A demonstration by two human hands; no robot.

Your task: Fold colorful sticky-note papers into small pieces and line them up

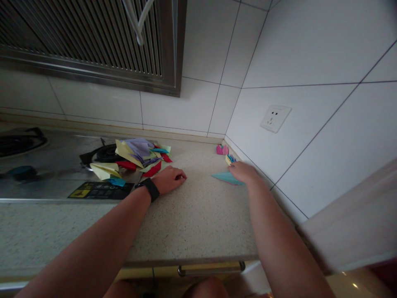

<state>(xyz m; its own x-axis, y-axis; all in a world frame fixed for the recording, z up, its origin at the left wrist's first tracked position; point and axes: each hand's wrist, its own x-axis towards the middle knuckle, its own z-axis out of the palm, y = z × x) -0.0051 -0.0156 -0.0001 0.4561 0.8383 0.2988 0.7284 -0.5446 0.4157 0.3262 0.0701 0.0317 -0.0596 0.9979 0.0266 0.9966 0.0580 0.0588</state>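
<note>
My right hand (pixel 245 171) reaches to the counter's back right corner. Its fingertips are pinched at a small cluster of folded paper pieces (pixel 230 159), yellow and blue, partly hidden by the fingers. Just below that hand lies a light blue paper plane (pixel 227 178), its right end covered by the hand. Beyond the fingertips sit pink folded paper pieces (pixel 222 149) against the wall. My left hand (pixel 169 179), a black watch on its wrist, rests on the counter with fingers loosely curled and nothing visible in them. Beside it is a pile of paper planes (pixel 136 151) in purple, yellow, red and blue.
The pile lies partly over a gas stove (pixel 65 157) with a burner (pixel 108 153). A slatted range hood (pixel 93 45) overhangs the back left. A tiled wall with a socket (pixel 276 118) rises on the right. A drawer handle (pixel 211 271) is under the counter's front edge (pixel 192 260).
</note>
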